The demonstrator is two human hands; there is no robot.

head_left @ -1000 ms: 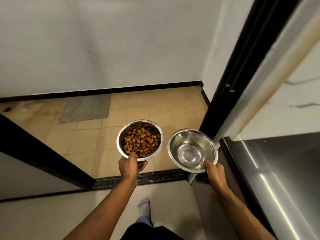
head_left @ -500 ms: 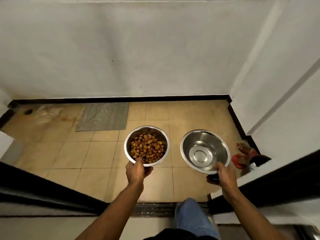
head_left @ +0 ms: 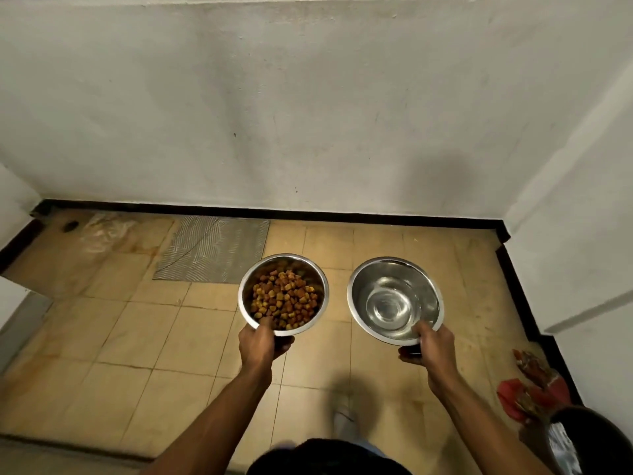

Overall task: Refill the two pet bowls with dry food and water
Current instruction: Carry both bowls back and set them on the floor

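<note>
Two steel pet bowls are held out over a tiled floor. My left hand (head_left: 260, 346) grips the near rim of the food bowl (head_left: 249, 286), thumb inside, and brown and orange dry kibble (head_left: 286, 301) fills it. My right hand (head_left: 430, 347) grips the near rim of the water bowl (head_left: 358, 286), which holds clear, rippling water (head_left: 388, 306). Both bowls are level and a short gap apart, side by side.
A grey ribbed mat (head_left: 212, 248) lies on the beige tiles by the far white wall (head_left: 308, 114). Red cloth or slippers (head_left: 527, 389) and a dark round object (head_left: 592, 437) sit at the right wall. My foot (head_left: 344, 423) stands on the tiles below.
I have stepped through the doorway onto the tiled area; the dark door frame has left the view. Both bowls stay in my hands and are carried forward, closer to the far wall.
</note>
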